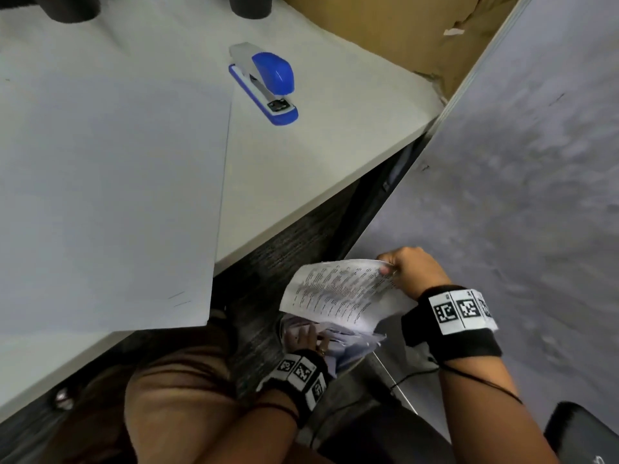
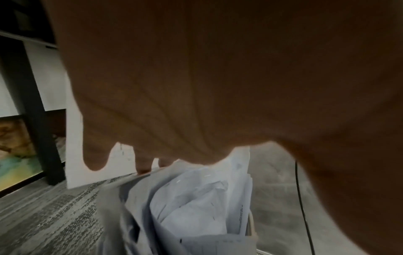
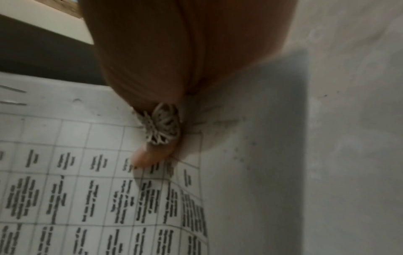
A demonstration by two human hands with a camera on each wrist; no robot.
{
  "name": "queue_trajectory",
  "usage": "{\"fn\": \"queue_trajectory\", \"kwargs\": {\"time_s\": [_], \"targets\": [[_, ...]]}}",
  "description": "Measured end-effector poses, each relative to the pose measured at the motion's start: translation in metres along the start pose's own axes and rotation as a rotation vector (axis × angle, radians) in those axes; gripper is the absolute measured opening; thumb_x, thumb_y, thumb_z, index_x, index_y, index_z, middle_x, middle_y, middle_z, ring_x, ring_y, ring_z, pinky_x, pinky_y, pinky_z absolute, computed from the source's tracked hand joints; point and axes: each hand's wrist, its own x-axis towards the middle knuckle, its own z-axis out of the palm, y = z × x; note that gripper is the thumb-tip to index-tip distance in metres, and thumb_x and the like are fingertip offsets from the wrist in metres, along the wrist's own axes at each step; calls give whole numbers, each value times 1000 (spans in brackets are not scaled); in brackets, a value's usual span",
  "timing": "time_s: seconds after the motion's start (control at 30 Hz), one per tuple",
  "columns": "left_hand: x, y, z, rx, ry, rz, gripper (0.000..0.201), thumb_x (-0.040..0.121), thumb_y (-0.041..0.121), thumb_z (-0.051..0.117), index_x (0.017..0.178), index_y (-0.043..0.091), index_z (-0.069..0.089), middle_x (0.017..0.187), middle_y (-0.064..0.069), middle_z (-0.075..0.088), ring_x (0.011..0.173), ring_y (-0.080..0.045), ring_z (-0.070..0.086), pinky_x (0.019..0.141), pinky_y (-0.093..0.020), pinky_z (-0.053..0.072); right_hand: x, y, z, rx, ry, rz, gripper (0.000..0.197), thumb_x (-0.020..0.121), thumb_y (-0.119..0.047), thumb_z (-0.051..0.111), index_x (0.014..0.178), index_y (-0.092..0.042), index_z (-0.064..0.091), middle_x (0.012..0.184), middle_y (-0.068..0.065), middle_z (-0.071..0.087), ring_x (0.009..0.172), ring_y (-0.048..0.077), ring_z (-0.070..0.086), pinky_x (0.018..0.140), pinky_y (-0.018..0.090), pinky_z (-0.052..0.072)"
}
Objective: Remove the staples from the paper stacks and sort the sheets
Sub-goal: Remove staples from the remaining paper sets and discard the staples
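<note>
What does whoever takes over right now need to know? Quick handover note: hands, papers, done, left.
Right hand: pinches the corner of a printed sheet, held up beside the desk.
Left hand: reaches down into a bundle of loose papers below desk level; whether it grips any, I cannot tell.
On the desk: a blank white sheet or stack showing two staples near its lower edge, and the blue stapler.
Done: cannot tell how many stacks are already unstapled.
Left: staples still show in the stack on the desk; the sheets in hand are not yet sorted.
</note>
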Motion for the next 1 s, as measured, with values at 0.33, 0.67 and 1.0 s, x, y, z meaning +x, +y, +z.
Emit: {"fn": "queue_trajectory", "kwargs": {"time_s": [0.33, 0.67, 1.0], "targets": [[-23, -6, 0, -91, -147, 5, 68, 99, 44, 35, 151, 18, 0, 157, -14, -10, 144, -33, -10, 112, -54, -7, 6, -4, -2, 34, -5, -153, 15, 89, -11, 59, 87, -16, 73, 82, 10, 69, 81, 29, 62, 74, 33, 50], [-43, -15, -4, -29, -99, 71, 68, 98, 52, 30, 152, 21, 4, 158, -10, -9, 145, -29, -9, 116, -50, 0, -18, -19, -18, 69, 40, -198, 19, 92, -7, 56, 84, -12, 72, 71, 2, 61, 74, 21, 55, 65, 22, 35], [-40, -21, 7, -37, 8, 117, 73, 95, 55, 36, 151, 29, -3, 158, -10, -7, 145, -30, -5, 117, -48, 1, -14, -11, 12, -34, -45, -112, 25, 83, 0, 54, 87, -16, 73, 82, 8, 69, 83, 28, 64, 73, 31, 51]]}}
